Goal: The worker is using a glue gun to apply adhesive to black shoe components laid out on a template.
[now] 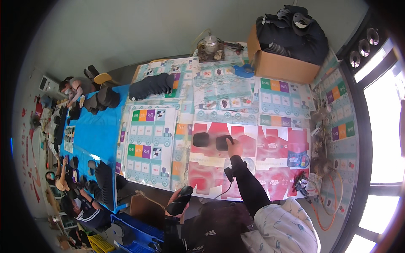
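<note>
Flattened printed cartons cover the surface [160, 139]. Nearest, the left hand [175, 206] grips a black pad [180, 199], fingers wrapped round it. Farther out, the right hand [234, 147] presses fingertips onto a second black pad [223, 142] beside a third [201, 139]; keeping it flat and square seems wise.

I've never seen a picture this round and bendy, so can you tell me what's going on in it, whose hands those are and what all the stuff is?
It comes from a small camera worn on a person's head, looking down; its wide lens bends straight edges near the rim. There is no machine, only two bare hands. The right hand, in a dark sleeve, reaches out and presses on one black pad, with a second black pad lying beside it on red printed card sheets. The left hand, close to the body, grips a dark shoe-shaped piece. The table is covered in flattened printed cartons. A cardboard box full of dark pieces stands at the far end. Other people work at a blue table to the left.
</note>
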A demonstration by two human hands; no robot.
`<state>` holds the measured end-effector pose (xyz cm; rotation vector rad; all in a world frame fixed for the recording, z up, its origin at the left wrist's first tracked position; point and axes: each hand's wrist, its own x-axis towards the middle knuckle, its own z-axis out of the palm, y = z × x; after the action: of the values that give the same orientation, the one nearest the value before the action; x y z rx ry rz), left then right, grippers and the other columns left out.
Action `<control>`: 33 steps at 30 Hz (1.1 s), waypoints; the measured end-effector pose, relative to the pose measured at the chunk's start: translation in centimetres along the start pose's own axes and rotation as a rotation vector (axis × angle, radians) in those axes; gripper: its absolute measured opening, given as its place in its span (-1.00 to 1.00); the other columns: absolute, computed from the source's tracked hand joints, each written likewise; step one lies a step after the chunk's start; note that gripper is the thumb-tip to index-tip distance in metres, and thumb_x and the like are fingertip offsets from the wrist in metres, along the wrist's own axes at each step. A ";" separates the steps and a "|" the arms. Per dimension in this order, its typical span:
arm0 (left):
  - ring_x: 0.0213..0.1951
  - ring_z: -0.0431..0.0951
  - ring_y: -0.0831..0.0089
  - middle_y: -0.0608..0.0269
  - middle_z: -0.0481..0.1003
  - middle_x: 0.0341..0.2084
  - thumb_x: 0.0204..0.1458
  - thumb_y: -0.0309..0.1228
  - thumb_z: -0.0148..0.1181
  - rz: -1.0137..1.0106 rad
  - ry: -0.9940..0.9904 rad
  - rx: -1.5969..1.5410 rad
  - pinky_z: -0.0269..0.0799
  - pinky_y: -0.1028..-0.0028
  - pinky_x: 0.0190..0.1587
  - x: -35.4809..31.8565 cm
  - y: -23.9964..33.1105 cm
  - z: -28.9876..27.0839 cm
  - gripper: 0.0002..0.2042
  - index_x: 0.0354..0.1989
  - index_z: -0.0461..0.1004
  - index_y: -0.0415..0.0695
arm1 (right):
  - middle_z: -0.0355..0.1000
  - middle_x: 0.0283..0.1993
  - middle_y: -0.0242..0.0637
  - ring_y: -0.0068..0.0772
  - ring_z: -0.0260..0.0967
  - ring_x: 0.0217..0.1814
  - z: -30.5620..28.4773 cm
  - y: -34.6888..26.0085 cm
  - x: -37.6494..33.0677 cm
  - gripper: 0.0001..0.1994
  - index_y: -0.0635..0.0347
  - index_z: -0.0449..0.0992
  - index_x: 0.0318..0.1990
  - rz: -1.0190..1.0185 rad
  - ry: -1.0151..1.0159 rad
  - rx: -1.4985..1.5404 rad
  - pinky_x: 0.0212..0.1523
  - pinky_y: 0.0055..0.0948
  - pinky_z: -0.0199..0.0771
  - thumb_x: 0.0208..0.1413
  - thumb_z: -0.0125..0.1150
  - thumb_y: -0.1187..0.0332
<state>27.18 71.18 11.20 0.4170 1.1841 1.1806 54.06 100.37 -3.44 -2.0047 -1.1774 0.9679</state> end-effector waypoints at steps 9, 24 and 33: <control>-0.22 0.58 0.24 0.07 0.55 -0.09 0.24 -0.38 0.06 -0.113 -0.122 -0.290 0.53 0.36 -0.33 0.2 0.6 2.2 -0.57 0.30 0.33 -0.02 | 0.56 -0.38 -0.02 0.10 0.52 -0.29 0.4 0.6 -0.2 -0.58 0.21 0.65 -0.30 -0.015 0.094 0.116 -0.27 -0.07 0.46 0.14 0.30 -0.04; -0.43 0.53 0.29 0.08 0.57 -0.14 0.20 -0.32 0.11 -0.136 0.023 -0.309 0.48 0.39 -0.39 0.2 -0.5 0.9 -0.51 0.34 0.31 0.03 | 0.56 -0.29 0.08 0.17 0.53 -0.16 -10.6 4.8 4.4 -0.49 0.21 0.65 -0.30 -0.036 0.139 -0.253 -0.15 0.05 0.48 0.15 0.23 -0.16; -0.36 0.60 0.23 0.03 0.57 -0.14 0.16 -0.39 0.15 -0.177 -0.076 -0.249 0.51 0.38 -0.37 1.5 0.9 4.6 -0.51 0.30 0.34 -0.10 | 0.58 -0.24 0.03 0.10 0.55 -0.14 -10.8 5.3 6.4 -0.43 0.23 0.64 -0.30 -0.046 -0.005 -0.386 -0.12 -0.02 0.50 0.18 0.16 -0.21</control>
<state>30.62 74.20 12.94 0.1635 0.9726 1.1307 67.48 102.46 -3.54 -2.2570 -1.4975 0.7656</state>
